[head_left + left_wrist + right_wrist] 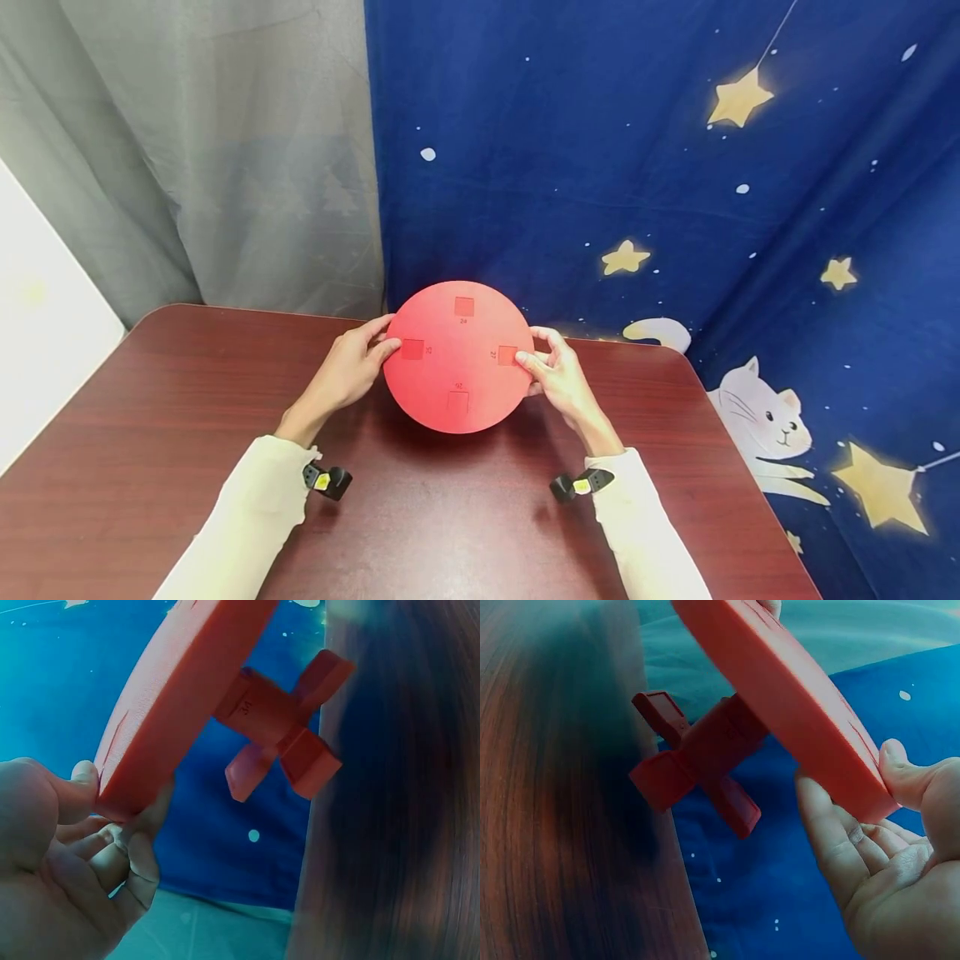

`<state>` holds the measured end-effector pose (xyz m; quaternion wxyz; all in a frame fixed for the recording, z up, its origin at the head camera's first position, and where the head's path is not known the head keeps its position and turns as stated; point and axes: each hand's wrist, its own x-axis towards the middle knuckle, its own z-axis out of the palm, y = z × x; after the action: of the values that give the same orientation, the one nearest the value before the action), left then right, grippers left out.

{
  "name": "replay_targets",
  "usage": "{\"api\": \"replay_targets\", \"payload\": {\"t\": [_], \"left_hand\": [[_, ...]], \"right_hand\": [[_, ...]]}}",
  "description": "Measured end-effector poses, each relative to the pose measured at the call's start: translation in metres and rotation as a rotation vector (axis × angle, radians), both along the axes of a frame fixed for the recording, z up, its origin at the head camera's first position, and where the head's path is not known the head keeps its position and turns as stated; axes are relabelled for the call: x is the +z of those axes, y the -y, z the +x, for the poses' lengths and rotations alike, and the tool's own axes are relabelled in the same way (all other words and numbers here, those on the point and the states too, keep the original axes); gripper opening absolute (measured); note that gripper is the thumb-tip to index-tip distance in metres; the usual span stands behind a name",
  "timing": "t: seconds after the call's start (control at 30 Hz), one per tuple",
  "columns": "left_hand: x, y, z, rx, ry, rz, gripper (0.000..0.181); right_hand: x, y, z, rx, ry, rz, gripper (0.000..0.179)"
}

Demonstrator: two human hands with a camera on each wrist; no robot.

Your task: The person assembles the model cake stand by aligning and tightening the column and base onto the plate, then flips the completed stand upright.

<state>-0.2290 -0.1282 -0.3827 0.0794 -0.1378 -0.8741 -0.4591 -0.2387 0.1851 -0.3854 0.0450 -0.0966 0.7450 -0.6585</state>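
Observation:
Both hands hold a small red round table [459, 375] made of foam-like pieces, its disc top facing up with several square slots and small printed numbers. My left hand [352, 360] grips the rim on the left, thumb on the top face and fingers underneath. Opposite it, my right hand [558, 371] pinches the right rim the same way, thumb tip beside a slot. Under the disc, a thick block-like stem [259, 709] carries splayed feet [660, 780], seen in both wrist views and hidden in the head view. The feet point down toward the brown tabletop.
A dark reddish-brown wooden table [450, 517] spreads beneath the hands, with a shadow under the disc. Behind its far edge hang a grey curtain [277, 167] and a blue curtain [540, 150] with stars and a cat. Black wrist cameras [339, 483] sit at both cuffs.

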Motion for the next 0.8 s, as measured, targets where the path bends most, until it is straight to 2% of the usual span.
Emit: {"api": "replay_targets", "payload": {"t": [0.2, 0.47, 0.8], "left_hand": [[0.0, 0.0, -0.001, 0.008, 0.048, 0.002, 0.055], [-0.005, 0.001, -0.004, 0.016, 0.155, 0.008, 0.055], [-0.016, 0.0, -0.007, 0.031, 0.192, 0.005, 0.045]], "right_hand": [[-0.004, 0.001, -0.002, 0.025, 0.011, -0.045, 0.048], [-0.013, 0.001, -0.005, -0.003, 0.105, -0.038, 0.046], [-0.022, 0.004, -0.007, -0.034, 0.188, -0.066, 0.045]]}}
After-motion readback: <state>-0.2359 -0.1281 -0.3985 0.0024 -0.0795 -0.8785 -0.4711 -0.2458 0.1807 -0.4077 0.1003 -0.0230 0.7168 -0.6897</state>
